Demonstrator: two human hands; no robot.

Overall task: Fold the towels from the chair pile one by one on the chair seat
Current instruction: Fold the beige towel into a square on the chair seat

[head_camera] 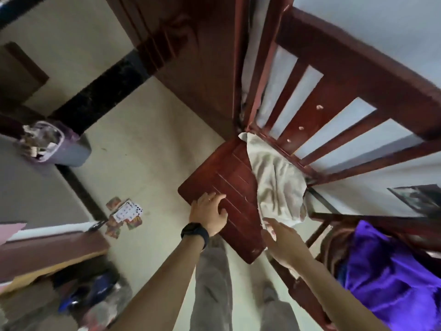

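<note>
Head view: the left hand point(210, 213) lies flat, fingers spread, on the chair seat point(222, 177); the right hand point(280, 237), fingers straight, reaches toward the crumpled towel point(274, 182) by the backrest point(353, 70). Tugging its seemingly overhanging edge could slide it floorward

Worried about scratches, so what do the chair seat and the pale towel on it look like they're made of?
Chair seat: apparently wood, reddish-brown varnish with a dull sheen; plank grooves run across it. Towel: probably soft cotton, cream, matte; it lies crumpled in folds, though blur hides the weave.
</note>
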